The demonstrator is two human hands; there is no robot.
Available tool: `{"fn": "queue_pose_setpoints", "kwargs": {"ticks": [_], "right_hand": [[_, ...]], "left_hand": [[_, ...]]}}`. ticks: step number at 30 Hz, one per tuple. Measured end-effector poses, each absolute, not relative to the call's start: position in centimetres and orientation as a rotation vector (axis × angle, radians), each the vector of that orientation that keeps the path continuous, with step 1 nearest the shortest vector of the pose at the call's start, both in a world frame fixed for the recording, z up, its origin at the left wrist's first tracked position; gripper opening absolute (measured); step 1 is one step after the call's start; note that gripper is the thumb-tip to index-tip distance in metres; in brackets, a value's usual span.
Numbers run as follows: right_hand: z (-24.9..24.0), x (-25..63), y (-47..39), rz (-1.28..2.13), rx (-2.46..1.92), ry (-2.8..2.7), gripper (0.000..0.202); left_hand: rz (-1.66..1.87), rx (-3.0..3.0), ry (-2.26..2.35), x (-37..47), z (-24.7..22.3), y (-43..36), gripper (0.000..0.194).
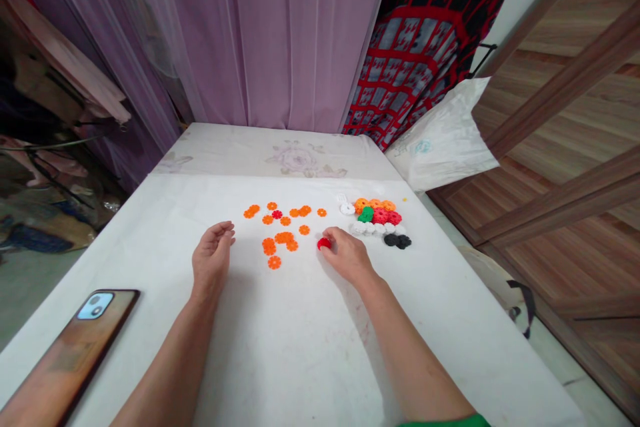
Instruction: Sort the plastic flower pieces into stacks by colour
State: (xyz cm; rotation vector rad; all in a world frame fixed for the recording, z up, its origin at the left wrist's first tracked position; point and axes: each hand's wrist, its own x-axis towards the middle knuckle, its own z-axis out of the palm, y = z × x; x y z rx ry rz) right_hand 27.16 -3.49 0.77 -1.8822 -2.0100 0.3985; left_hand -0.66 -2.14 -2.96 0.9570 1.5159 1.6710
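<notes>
My right hand (pixel 347 255) pinches a red notched disc (pixel 324 243), perhaps a small stack, just over the white table. Resting left of the discs, my left hand (pixel 213 255) holds nothing, its fingers loosely curved and apart from the thumb. Between the hands lie several orange flower-shaped discs (pixel 274 262), some overlapping. A single red disc (pixel 277 215) sits among them. On the right are grouped stacks: orange discs (pixel 375 205), a green one (pixel 367 215), red discs (pixel 387 216), a row of white discs (pixel 377 229) and black discs (pixel 397 241).
A phone (pixel 75 353) lies face down at the table's left edge. A white plastic bag (pixel 445 140) hangs by the far right corner. Purple curtains (pixel 280 33) are behind the table (pixel 280 360); wooden doors (pixel 565 147) stand to the right.
</notes>
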Motion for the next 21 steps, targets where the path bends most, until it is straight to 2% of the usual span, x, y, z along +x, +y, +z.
{"fn": "queue_pose_setpoints", "kwargs": {"ticks": [10,21], "right_hand": [[1.5,26.6,-2.7,0.352,-1.868,-2.028,0.026],[2.5,17.9,4.1,0.217,-1.754,-2.379,0.022]], "left_hand": [[1.662,0.984,1.528,-0.7,-2.9,-2.2,0.032],[1.652,0.987,1.52,-0.9,-3.1,-2.2,0.034]]}}
